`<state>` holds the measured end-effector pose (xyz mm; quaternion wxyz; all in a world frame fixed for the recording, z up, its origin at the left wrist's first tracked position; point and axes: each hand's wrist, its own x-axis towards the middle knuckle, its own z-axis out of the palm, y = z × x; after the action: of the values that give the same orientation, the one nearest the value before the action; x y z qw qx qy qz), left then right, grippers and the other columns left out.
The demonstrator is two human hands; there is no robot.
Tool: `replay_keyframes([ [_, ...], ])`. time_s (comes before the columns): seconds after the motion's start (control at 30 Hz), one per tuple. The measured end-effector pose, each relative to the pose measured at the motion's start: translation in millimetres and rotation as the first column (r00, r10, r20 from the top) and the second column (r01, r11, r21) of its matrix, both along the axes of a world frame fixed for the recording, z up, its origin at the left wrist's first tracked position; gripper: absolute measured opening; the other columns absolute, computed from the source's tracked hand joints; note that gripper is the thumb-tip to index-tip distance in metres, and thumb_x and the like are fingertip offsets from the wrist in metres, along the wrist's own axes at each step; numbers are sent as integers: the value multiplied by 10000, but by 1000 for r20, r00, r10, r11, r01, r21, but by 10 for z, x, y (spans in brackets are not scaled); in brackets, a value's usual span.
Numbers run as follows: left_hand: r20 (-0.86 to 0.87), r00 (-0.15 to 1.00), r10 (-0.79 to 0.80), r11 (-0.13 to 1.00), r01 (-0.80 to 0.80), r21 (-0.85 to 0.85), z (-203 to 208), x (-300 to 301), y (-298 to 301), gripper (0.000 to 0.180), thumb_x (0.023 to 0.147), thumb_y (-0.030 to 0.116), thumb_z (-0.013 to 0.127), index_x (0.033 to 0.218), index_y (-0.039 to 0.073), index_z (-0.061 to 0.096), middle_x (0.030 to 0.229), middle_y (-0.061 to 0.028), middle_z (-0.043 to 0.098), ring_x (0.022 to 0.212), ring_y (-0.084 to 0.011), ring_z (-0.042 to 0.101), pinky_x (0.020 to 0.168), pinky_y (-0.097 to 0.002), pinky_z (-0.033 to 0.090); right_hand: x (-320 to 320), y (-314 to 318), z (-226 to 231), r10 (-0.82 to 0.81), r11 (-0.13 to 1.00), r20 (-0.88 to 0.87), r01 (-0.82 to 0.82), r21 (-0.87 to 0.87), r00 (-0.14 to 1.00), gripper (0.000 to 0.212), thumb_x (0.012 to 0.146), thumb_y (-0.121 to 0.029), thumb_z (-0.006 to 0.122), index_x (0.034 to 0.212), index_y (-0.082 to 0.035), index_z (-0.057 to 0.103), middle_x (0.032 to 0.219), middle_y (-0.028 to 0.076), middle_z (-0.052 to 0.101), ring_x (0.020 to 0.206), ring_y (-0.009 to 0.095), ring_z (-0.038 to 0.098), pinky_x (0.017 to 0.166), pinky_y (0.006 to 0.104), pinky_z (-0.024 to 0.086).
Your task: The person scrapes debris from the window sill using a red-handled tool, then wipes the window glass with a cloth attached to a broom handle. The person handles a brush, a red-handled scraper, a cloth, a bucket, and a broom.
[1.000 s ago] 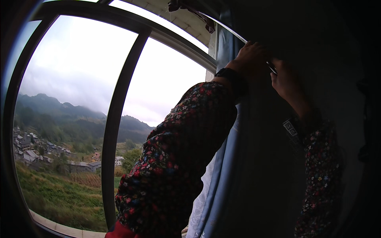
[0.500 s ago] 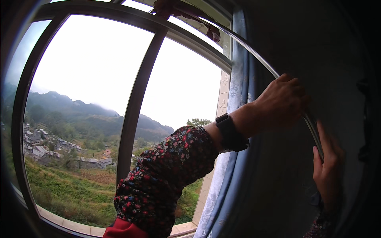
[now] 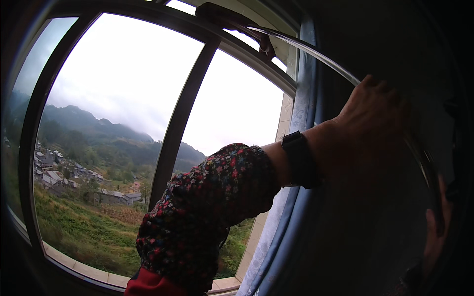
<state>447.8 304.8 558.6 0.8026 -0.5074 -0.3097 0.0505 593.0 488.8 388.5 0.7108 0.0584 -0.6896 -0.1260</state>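
Note:
A long shiny metal pole [image 3: 316, 52] slants from the top of the window down to the right, its line bent by the lens. Dark cloth [image 3: 229, 18] hangs around its far end, against the upper window pane; how it is fixed there cannot be made out. My left hand [image 3: 370, 116], below a floral sleeve cover and a black wristband, is closed around the pole's middle. Lower down, at the near end of the pole, my right hand [image 3: 435, 232] is in deep shadow with its fingers along the pole. Part of that hand is lost in the dark.
A large window with a dark frame [image 3: 185, 108] fills the left side, with hills and houses outside. Blue curtains [image 3: 281, 237] hang at its right edge, beside my left forearm. A tiled sill [image 3: 94, 271] runs along the bottom. The wall to the right is very dark.
Both hands have moved right with the pole, the right hand also lower and deeper into shadow. The cloth at the far end has shifted along the upper pane. The whole view has turned slightly.

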Motion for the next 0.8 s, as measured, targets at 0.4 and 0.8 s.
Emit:
replay_keyframes([
  [0.4,242,901,359,905,-400,144,1309,-403,-1502,227,866,159,612,1061,49,642,1075,-128,632,1107,-298,580,981,-409,465,-1559,-1886,2177,8,981,-393,69,181,920,315,868,-112,693,1155,-37,588,938,120,671,841,219,691,721,310,571],
  [0.8,72,967,243,970,-244,14,562,-345,-1841,184,803,112,691,981,79,664,996,-78,660,1064,-253,593,933,-409,491,-1509,-1885,1182,89,977,-302,-24,212,949,516,895,-43,635,1379,-30,457,924,166,671,794,213,690,699,283,584],
])
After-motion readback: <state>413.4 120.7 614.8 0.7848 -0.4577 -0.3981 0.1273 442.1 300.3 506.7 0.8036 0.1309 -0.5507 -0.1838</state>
